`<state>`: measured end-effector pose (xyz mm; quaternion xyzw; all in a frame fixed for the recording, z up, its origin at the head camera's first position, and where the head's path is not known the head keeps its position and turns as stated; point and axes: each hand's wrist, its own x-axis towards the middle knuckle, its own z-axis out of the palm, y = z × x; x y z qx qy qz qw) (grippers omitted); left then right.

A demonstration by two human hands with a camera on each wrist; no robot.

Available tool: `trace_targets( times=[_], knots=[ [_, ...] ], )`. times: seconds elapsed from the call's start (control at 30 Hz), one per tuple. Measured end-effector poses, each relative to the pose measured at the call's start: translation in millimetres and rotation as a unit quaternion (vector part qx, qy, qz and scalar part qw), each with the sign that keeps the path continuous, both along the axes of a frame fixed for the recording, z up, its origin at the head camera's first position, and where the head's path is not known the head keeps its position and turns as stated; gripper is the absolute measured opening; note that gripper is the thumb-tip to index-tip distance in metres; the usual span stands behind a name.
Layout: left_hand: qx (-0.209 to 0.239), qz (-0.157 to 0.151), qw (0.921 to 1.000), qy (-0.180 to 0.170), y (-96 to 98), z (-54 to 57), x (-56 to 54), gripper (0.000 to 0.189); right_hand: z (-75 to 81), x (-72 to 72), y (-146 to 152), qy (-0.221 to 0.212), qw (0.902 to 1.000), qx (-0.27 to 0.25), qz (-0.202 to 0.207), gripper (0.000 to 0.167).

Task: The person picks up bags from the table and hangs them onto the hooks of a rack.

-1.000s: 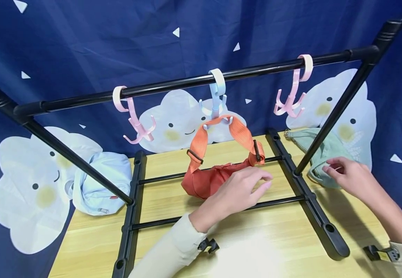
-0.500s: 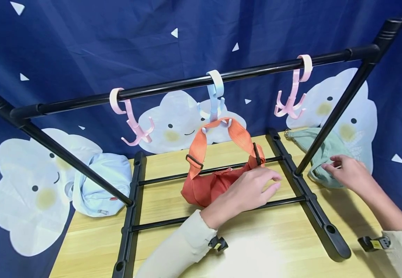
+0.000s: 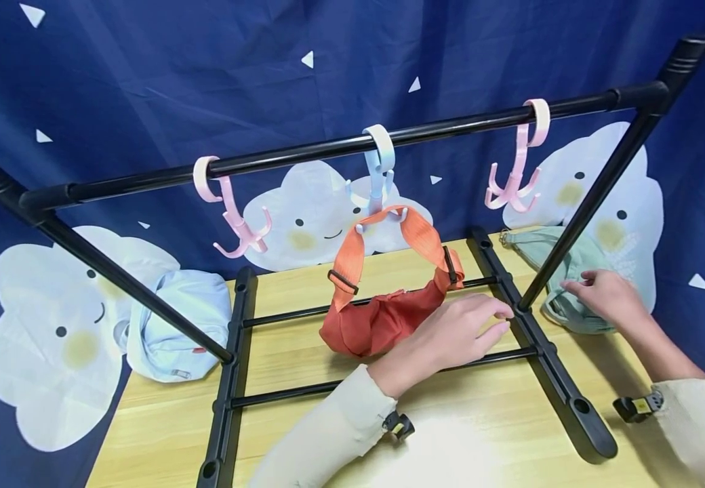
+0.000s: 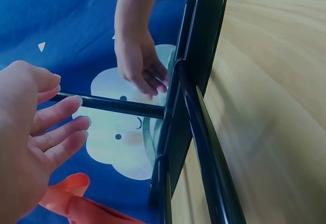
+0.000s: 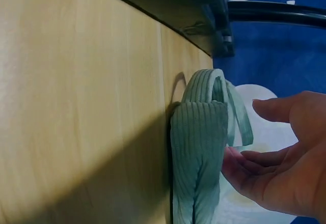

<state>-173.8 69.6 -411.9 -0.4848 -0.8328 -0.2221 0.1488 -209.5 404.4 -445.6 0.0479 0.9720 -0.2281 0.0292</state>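
A green corduroy bag point(image 3: 587, 254) lies on the table outside the rack's right foot, its strap looped up. My right hand point(image 3: 610, 295) is over it; in the right wrist view the fingers point(image 5: 242, 170) reach the bag's edge while the thumb stands apart, above a loose strap. My left hand point(image 3: 453, 332) hovers with relaxed fingers in front of the red bag point(image 3: 383, 324), holding nothing. That bag hangs by its orange strap point(image 3: 348, 261) from the blue hook point(image 3: 378, 169).
Two pink hooks, a left one point(image 3: 239, 220) and a right one point(image 3: 517, 169), hang on the black rack's top bar point(image 3: 291, 154). A light blue bag point(image 3: 178, 322) sits left of the rack. The rack's lower bars point(image 3: 291, 393) cross the wooden table point(image 3: 163, 434).
My left hand has drifted right, past the front of the red bag. The right hand has shifted slightly left and lower over the green bag. The bags stay in place.
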Motion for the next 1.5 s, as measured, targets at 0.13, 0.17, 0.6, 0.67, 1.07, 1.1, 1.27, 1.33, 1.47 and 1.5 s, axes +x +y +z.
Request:
trace_targets(
  times=[0.13,0.17,0.6,0.67,1.07,1.1,1.27,1.33,1.47,1.5],
  knots=[
    [-0.013,0.007,0.9999,0.004,8.5,1.0,-2.3,0.021,-2.3,-4.7,0.2,-0.019,0.9997,-0.007,-0.016,0.072],
    [-0.018,0.010,0.9998,0.005,10.7,0.8,-2.8,0.021,-2.9,-5.6,0.3,-0.021,0.9996,-0.007,-0.019,0.072],
    [-0.053,0.018,0.9983,-0.018,30.0,-11.6,-11.7,0.022,-7.8,-18.4,-1.5,-0.049,0.9962,-0.032,-0.064,0.054],
    [-0.062,0.024,0.9973,-0.031,32.9,-13.7,-12.3,0.023,-9.0,-18.8,-0.8,-0.040,0.9964,-0.026,-0.070,0.056],
    [-0.102,0.046,0.9885,-0.101,48.0,-26.8,-19.4,0.028,-18.6,-28.2,1.2,-0.018,0.9975,-0.002,-0.069,0.056],
    [-0.106,0.047,0.9874,-0.108,49.7,-27.9,-19.3,0.028,-19.2,-29.0,1.6,-0.017,0.9976,-0.007,-0.067,0.056],
    [-0.114,0.046,0.9850,-0.122,54.9,-34.4,-18.8,0.028,-21.0,-32.4,4.0,0.004,0.9963,-0.032,-0.080,0.049],
    [-0.114,0.043,0.9849,-0.123,56.0,-37.0,-18.9,0.028,-21.1,-32.6,5.0,0.013,0.9949,-0.045,-0.089,0.045],
    [-0.116,0.045,0.9831,-0.134,57.6,-41.4,-19.5,0.028,-21.0,-31.1,6.2,0.023,0.9939,-0.062,-0.088,0.043],
    [-0.116,0.045,0.9828,-0.137,58.0,-42.5,-19.6,0.027,-21.4,-30.5,5.9,0.025,0.9936,-0.066,-0.088,0.044]
  ],
)
